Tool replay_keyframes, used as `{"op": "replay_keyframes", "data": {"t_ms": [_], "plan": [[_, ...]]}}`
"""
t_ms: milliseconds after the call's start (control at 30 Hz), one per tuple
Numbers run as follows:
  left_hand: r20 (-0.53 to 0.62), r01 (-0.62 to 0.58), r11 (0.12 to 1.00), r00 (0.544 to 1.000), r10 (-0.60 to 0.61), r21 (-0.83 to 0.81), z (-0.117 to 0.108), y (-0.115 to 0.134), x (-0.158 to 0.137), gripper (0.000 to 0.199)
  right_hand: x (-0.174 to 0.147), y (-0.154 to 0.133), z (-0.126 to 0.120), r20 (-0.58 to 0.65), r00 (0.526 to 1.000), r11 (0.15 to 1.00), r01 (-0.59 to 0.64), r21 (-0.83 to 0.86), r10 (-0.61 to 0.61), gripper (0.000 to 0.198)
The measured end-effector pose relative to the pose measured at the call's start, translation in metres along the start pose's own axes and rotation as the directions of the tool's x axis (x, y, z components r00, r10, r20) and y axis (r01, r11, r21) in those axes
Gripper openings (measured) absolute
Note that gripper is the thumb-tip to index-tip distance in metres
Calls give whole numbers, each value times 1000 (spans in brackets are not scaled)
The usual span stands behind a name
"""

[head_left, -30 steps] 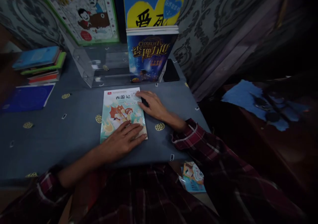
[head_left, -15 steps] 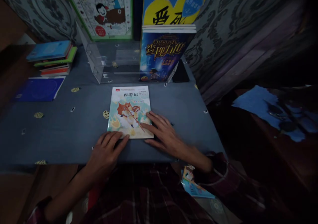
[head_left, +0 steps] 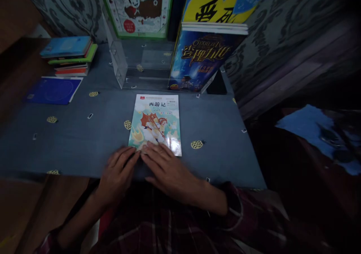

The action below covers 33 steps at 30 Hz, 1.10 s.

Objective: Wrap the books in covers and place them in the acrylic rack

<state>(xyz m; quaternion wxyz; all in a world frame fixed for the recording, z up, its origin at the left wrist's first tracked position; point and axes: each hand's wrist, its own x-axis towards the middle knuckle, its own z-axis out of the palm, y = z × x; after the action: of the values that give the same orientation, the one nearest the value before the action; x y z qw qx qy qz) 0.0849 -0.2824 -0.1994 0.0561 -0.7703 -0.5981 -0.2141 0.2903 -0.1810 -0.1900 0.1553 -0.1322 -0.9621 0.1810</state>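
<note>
A thin illustrated book [head_left: 155,120] lies closed and flat on the cloth-covered table, its cover showing a cartoon figure under black Chinese characters. My left hand [head_left: 117,175] rests at the book's lower left corner, fingers stretched loosely and fingertips at the edge; whether any finger is under the cover cannot be seen. Across the lower edge lies my right hand [head_left: 169,173], flat and palm down, its fingertips on the cover near my left thumb. The lower part of the cover is hidden by this hand.
Behind the book, a clear acrylic stand [head_left: 120,68] holds a blue book [head_left: 199,60] and a green-edged picture book [head_left: 143,11]. To the left are a pile of books [head_left: 69,51] and a blue-purple booklet [head_left: 55,90]. A dark flat object [head_left: 217,84] lies beside the stand.
My right hand has moved left, from the book's right edge to its lower edge beside my left hand. The camera view has shifted, so the table scene sits further right.
</note>
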Motion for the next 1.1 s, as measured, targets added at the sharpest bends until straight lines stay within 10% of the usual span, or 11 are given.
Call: {"op": "replay_keyframes", "data": {"t_ms": [500, 833, 1100], "plan": [[-64, 49, 999, 997, -49, 7, 5, -1, -8, 66, -14, -18, 19, 15, 995, 995, -99, 19, 99, 67], [-13, 230, 973, 973, -230, -34, 2, 3, 8, 22, -54, 10, -12, -108, 954, 955, -265, 136, 280, 71], [-11, 314, 917, 945, -327, -245, -14, -25, 32, 24, -33, -2, -22, -71, 945, 903, -280, 325, 319, 66]]}}
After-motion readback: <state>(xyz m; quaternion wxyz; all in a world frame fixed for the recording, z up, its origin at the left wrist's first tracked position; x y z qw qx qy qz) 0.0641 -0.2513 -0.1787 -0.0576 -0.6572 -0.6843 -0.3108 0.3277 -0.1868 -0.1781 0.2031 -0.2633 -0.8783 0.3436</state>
